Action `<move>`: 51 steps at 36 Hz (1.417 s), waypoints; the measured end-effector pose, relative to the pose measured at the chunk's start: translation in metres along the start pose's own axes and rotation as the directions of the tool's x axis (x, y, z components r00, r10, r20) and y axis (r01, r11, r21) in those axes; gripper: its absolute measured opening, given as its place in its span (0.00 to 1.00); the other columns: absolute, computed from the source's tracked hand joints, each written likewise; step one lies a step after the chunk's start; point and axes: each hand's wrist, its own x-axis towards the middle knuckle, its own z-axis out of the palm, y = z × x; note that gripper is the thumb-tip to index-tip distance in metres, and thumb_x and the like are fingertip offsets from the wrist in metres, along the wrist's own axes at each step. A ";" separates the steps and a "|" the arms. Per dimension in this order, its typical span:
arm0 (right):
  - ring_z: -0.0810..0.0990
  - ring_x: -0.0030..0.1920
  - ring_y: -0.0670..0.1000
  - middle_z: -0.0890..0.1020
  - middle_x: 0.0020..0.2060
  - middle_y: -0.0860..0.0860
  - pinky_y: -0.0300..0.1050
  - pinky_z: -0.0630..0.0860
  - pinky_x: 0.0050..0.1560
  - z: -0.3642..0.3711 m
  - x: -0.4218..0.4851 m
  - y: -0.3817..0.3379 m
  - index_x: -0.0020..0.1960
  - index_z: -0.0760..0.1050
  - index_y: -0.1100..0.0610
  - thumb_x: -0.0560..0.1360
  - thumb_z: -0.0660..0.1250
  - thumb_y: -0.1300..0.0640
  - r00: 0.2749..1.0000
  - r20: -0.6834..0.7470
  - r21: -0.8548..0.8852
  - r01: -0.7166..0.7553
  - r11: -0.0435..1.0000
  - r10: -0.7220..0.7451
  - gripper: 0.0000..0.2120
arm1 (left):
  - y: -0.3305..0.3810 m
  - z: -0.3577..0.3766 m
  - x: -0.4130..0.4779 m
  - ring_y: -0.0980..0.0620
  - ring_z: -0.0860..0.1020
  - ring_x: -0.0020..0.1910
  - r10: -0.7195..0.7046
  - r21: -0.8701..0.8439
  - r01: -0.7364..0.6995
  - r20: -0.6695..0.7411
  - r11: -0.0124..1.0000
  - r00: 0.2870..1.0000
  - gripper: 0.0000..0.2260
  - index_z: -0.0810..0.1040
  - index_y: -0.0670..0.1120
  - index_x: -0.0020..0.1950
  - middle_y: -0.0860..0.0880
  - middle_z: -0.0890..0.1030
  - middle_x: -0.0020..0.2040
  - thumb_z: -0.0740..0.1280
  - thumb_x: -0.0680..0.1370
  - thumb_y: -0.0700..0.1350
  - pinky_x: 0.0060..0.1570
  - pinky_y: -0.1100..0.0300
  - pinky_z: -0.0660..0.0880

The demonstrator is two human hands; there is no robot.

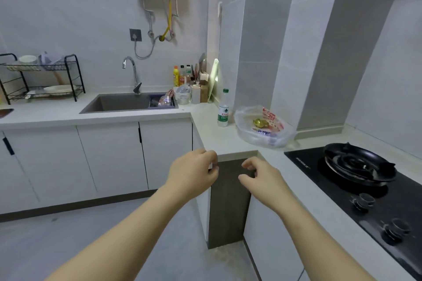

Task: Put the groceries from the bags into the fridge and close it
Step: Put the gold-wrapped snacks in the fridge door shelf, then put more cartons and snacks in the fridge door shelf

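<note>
Clear plastic bag [265, 125], glossy hob [356, 180]

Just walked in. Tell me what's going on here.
A person's left hand and right hand are held out toward the counter, fingers loosely curled, with no grip on anything. The plastic grocery bag sits untouched on the counter beside a water bottle. No fridge is in view.

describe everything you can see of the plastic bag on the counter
The plastic bag is clear, thin and crumpled, slumped on the pale counter near the tiled wall, between the water bottle and the black hob. Through it show a gold-coloured item and red-and-white packaging. Nothing holds it.
</note>
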 end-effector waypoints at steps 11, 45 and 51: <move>0.71 0.61 0.48 0.72 0.64 0.49 0.39 0.67 0.51 0.005 0.084 0.059 0.63 0.69 0.52 0.76 0.62 0.54 0.994 -0.005 0.005 -0.109 0.994 0.109 0.16 | -0.010 0.064 0.102 0.52 0.76 0.50 0.050 -0.045 -0.048 0.045 0.998 0.998 0.11 0.74 0.51 0.58 0.53 0.77 0.55 0.58 0.79 0.49 0.47 0.57 0.77; 0.74 0.40 0.44 0.78 0.44 0.47 0.34 0.68 0.38 0.011 0.439 0.203 0.47 0.73 0.51 0.75 0.64 0.58 0.941 -0.053 0.133 -0.325 0.936 0.334 0.02 | -0.043 0.237 0.480 0.54 0.75 0.53 0.212 -0.316 -0.129 0.245 0.940 0.946 0.12 0.76 0.49 0.59 0.52 0.77 0.56 0.62 0.77 0.48 0.49 0.61 0.71; 0.74 0.42 0.44 0.77 0.47 0.46 0.41 0.72 0.46 0.002 0.476 0.239 0.52 0.73 0.51 0.75 0.63 0.57 0.933 -0.023 0.124 -0.353 0.928 0.358 0.06 | -0.028 0.270 0.518 0.55 0.75 0.52 0.109 -0.286 -0.037 0.240 0.958 0.965 0.10 0.76 0.51 0.57 0.54 0.77 0.54 0.61 0.77 0.48 0.45 0.63 0.69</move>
